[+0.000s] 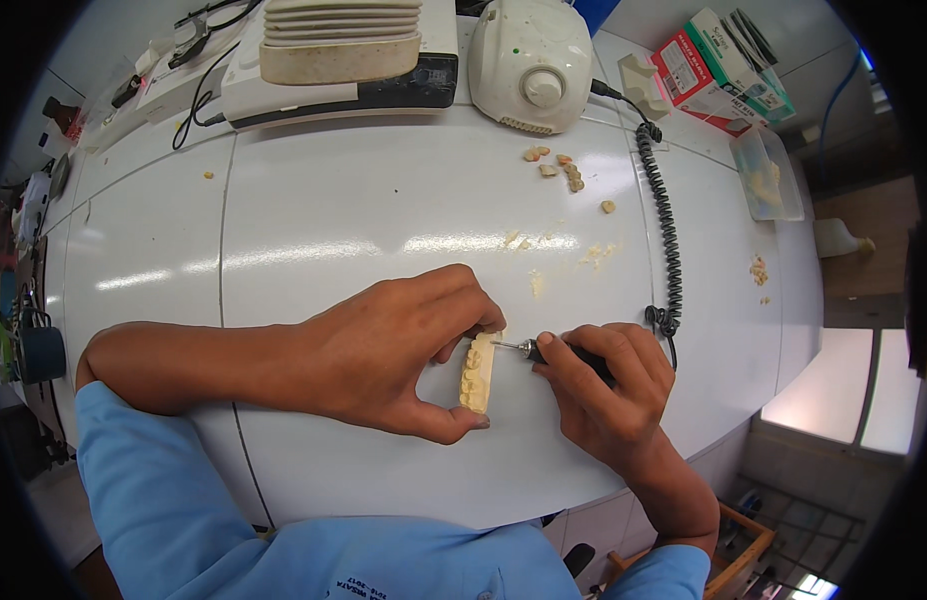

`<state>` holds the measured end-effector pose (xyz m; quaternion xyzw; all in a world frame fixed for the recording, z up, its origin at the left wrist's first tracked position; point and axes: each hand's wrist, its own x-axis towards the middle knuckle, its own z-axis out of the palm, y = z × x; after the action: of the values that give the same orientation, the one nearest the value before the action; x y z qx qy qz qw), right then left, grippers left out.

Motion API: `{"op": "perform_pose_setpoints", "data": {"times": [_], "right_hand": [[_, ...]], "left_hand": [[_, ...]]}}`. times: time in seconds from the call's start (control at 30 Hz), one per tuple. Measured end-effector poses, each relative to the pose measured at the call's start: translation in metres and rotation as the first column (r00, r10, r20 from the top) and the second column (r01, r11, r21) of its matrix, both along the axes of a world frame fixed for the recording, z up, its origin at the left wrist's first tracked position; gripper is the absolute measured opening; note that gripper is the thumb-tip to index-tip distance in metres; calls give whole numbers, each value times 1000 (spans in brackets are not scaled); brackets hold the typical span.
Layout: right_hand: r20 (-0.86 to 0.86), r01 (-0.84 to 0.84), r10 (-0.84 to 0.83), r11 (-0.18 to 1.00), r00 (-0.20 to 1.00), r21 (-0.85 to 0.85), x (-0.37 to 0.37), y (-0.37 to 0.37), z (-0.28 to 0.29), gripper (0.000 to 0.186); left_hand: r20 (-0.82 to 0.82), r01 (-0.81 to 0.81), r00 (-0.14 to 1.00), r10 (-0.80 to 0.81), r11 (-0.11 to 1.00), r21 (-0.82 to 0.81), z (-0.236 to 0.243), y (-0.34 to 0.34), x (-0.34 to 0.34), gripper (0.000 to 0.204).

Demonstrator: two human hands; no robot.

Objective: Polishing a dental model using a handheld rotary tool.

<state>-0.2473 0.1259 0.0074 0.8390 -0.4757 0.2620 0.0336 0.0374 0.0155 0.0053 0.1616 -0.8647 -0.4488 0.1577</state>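
Observation:
My left hand [413,350] grips a cream-coloured dental model [475,378] by its two ends, thumb at the near end and fingers at the far end. A row of moulded teeth runs along the model's left side. In my right hand [613,390] is a black rotary handpiece [591,364], held like a pen. Its thin metal bit [510,345] points left and meets the far part of the model, as far as I can see. The fingers of both hands are closed round what they hold.
A white control unit with a knob [543,88] stands at the back; its coiled black cord [661,190] runs down the right. Small tooth-coloured pieces [573,178] and shavings [597,255] lie beyond my hands. A clear plastic box [766,175] sits at the right edge.

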Motion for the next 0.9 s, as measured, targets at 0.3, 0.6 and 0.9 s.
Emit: {"op": "perform_pose_setpoints", "data": {"times": [0.3,0.6,0.9], "right_hand": [[8,-25,25,1000,1000,-13,0,0,0,31],[-12,7,-7,1000,1000,2,1,-1,1,31],[-7,-17,17,1000,1000,-18,0,1,1,31]], "left_hand": [[-15,1,1000,-1,1000,8,0,0,1,77],[14,5,1000,-5,1000,27,3,-1,1,78],[-13,2,1000,-1,1000,24,-2,2,0,78]]}}
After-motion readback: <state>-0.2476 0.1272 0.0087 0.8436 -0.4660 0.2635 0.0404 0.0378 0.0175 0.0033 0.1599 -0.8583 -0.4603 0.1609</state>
